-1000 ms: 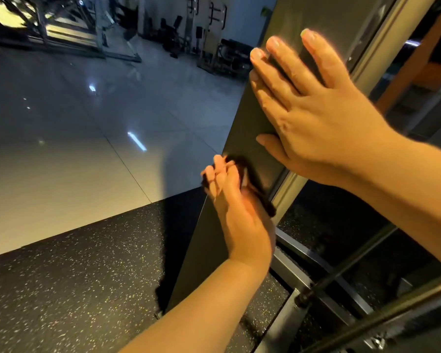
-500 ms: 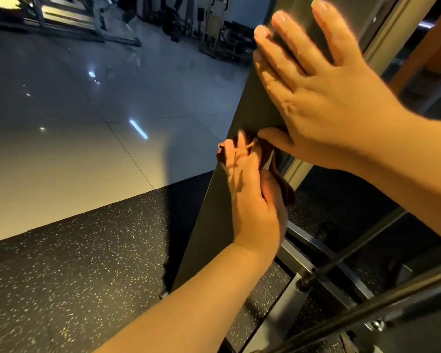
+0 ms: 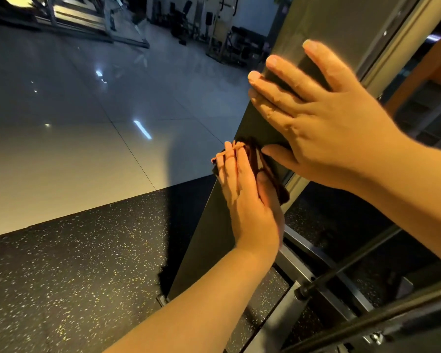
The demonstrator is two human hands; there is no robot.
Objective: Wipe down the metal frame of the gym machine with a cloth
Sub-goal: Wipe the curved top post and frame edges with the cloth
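1. Two floor surfaces meet under the hands: pale glossy tiles (image 3: 87, 154) that catch lamp glints, and a black speckled mat (image 3: 74, 276) nearer the person.
2. Far past the fingertips, at the back of the dim room, stand other machines (image 3: 222, 34).
3. The frame (image 3: 209, 245) is a dark, flat, smooth upright rising from the mat. A paler edge (image 3: 397, 42) runs along its side, beyond the right knuckles.
4. Below the right wrist, thin dark bars (image 3: 354, 263) and grey rails (image 3: 298, 261) cross low over the mat.
5. The left hand (image 3: 250, 200) reaches up from below on a bare forearm, with its palm toward the frame. Its fingers (image 3: 229, 171) are straight and close together. They press the cloth flat on the frame and are not curled round it.
6. The cloth (image 3: 270, 171) is dark brown and lies between the left palm and the frame. A fold shows on the thumb side of that hand, and a little shows past the fingertips.
7. The right hand (image 3: 323, 128) lies flat on the frame above the left one. Its fingers (image 3: 285, 70) are spread, straight and hold nothing, and their tips reach the frame's left border.
8. The right thumb points toward the left fingertips, just beside the top of the cloth. Whether it touches the cloth cannot be told.
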